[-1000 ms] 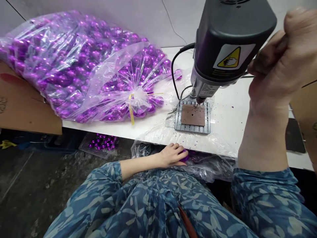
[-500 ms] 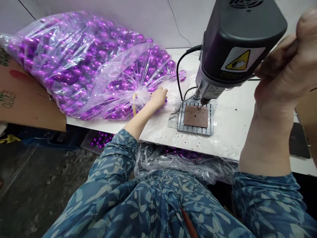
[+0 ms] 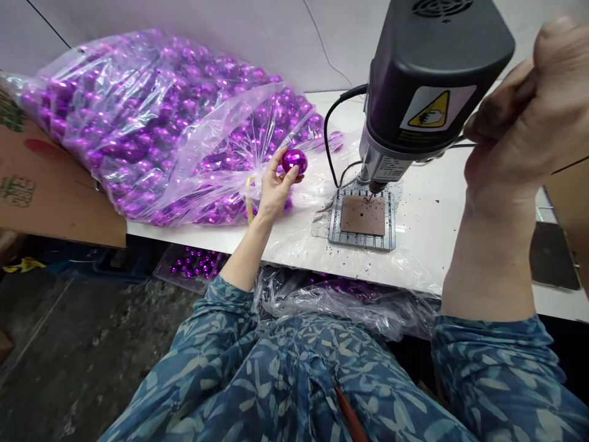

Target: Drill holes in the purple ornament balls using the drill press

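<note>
My left hand (image 3: 275,191) pinches a shiny purple faceted bauble (image 3: 294,161) between thumb and fingers, at the mouth of a big clear plastic bag (image 3: 184,123) full of similar baubles. To the right stands a small black drill press (image 3: 437,80) with a warning sticker. Under its bit lies a brown square plate (image 3: 363,222) with a small hole, on a grey slotted base (image 3: 389,236). My right hand (image 3: 529,104) is closed, raised against the right side of the drill head. Whatever its fingers hold there is hidden.
Dark shavings dot the white table (image 3: 427,233) and its plastic sheet. A cardboard box (image 3: 59,196) stands at left. Below the table edge are a tray of baubles (image 3: 196,263) and an open plastic bag (image 3: 331,301). A dark phone-like slab (image 3: 554,255) lies at right.
My left hand has drawn back a little from the bag's mouth, and a purple bauble now shows in its fingers. My right hand stays at the drill press; the view has shifted slightly.
</note>
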Action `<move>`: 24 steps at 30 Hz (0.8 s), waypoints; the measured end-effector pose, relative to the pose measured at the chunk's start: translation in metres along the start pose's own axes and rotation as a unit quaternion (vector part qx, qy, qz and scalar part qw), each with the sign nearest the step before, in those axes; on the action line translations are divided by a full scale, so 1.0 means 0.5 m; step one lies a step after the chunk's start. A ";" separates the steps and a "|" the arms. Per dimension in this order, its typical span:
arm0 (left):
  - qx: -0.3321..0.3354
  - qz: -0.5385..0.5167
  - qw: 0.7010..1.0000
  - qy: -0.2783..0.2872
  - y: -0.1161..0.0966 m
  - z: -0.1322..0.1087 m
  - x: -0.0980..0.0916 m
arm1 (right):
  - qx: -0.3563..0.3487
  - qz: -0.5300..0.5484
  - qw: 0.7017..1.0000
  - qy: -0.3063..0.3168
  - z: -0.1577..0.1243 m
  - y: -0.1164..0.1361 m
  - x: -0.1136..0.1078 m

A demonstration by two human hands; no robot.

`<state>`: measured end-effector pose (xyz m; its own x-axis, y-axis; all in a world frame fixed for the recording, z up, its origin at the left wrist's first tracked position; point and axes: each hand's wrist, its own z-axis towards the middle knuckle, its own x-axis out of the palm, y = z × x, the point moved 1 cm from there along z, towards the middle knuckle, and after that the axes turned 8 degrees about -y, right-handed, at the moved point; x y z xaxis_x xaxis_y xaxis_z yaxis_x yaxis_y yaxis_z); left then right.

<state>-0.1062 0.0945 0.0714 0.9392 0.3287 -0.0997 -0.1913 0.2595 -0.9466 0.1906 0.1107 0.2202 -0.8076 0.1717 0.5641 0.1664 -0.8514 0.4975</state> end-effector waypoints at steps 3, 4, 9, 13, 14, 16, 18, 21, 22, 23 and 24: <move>-0.060 -0.061 0.994 0.072 -0.013 -0.032 0.012 | 0.002 0.023 1.000 0.000 -0.002 -0.001 0.000; -0.080 -0.076 0.988 0.104 -0.014 -0.042 0.021 | 0.005 0.024 1.000 0.000 -0.003 -0.002 0.000; -0.138 -0.120 0.964 0.191 0.002 -0.095 0.072 | -0.017 0.007 1.000 0.004 0.000 -0.008 0.002; -0.140 -0.103 0.966 0.189 0.044 -0.128 0.118 | -0.038 -0.025 0.999 0.014 -0.001 -0.005 0.007; -0.136 -0.094 0.970 0.181 0.057 -0.133 0.130 | -0.039 -0.022 0.999 0.008 -0.002 -0.003 0.008; -0.129 -0.083 0.974 0.164 0.081 -0.138 0.153 | -0.049 -0.025 0.998 0.001 -0.005 -0.001 0.010; -0.124 -0.078 0.976 0.161 0.100 -0.137 0.176 | -0.064 -0.038 0.997 0.000 -0.006 -0.001 0.011; -0.111 -0.067 0.976 0.173 0.112 -0.134 0.203 | -0.071 -0.064 0.995 0.006 -0.005 -0.006 0.009; -0.105 -0.059 0.977 0.177 0.112 -0.133 0.210 | -0.073 -0.071 0.995 0.004 -0.004 -0.007 0.008; -0.098 -0.049 0.977 0.180 0.111 -0.133 0.215 | -0.077 -0.077 0.994 0.004 -0.004 -0.009 0.007; -0.091 -0.038 0.978 0.183 0.109 -0.133 0.220 | -0.081 -0.087 0.993 0.007 -0.003 -0.009 0.007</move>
<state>0.0056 0.0843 -0.0114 0.9944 -0.0408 -0.0980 -0.0938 0.0937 -0.9912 0.1862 0.1145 0.2189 -0.8246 0.3164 0.4690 -0.0678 -0.8783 0.4732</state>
